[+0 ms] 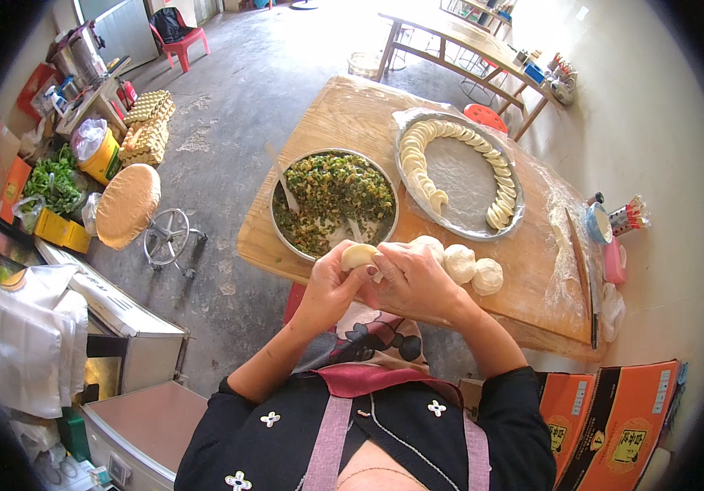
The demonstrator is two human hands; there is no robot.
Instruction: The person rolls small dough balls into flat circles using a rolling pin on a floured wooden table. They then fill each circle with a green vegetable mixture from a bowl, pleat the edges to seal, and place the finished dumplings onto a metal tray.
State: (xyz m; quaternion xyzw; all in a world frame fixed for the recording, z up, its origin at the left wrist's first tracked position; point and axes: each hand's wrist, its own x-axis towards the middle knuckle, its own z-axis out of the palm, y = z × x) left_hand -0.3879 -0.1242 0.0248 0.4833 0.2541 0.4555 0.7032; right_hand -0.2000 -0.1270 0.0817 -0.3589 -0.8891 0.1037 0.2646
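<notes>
Between my left hand (334, 279) and my right hand (413, 273) is a folded dough dumpling (359, 257). Fingers of both hands press on its edge, above the near side of the wooden table. Just beyond my hands stands a round metal bowl (397, 215) of chopped green filling (336, 184), with a spoon (288, 191) leaning at its left side and another utensil (355, 231) in the filling. Several floured dough balls (459, 262) sit right of my right hand, which partly hides one. A round tray (456, 178), lined with plastic film, carries a curved row of folded dumplings (414, 153).
A thin rolling pin (577, 264) and a long dark-handled blade (595, 313) lie along the right edge of the floured table (321, 132). Near the wall are a small bowl (599, 224) and a utensil holder (625, 220). A wheeled stool (128, 205) stands to the left.
</notes>
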